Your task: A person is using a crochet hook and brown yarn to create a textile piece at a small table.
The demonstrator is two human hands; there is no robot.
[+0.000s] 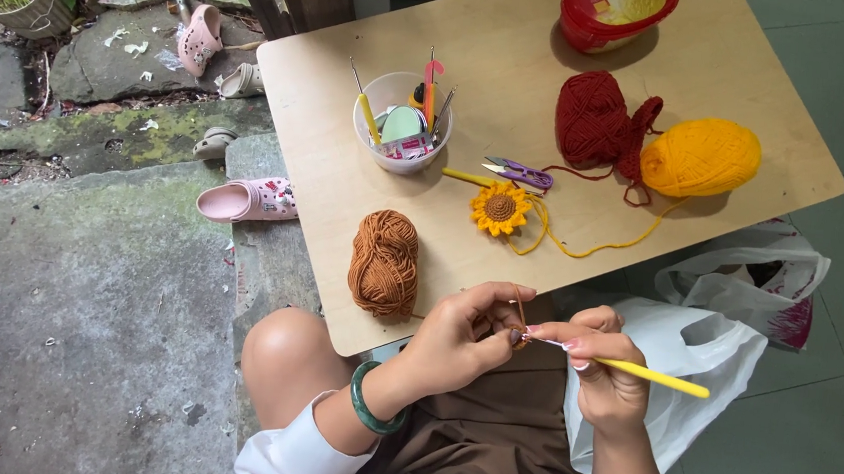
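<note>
Over our lap, our left hand pinches a tiny brown stitch and its strand between thumb and fingers, while our right hand grips a yellow hook, its tip at that stitch between both hands. Just beyond on the table lies brown yarn, then a crocheted sunflower, scissors, a cup of tools, and red and yellow balls.

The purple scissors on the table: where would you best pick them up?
Take the purple scissors by the looped purple handles at their right end, coming from above. They lie flat, the short blades pointing left toward the yellow hook, and the handles' side looks clearer.
</note>
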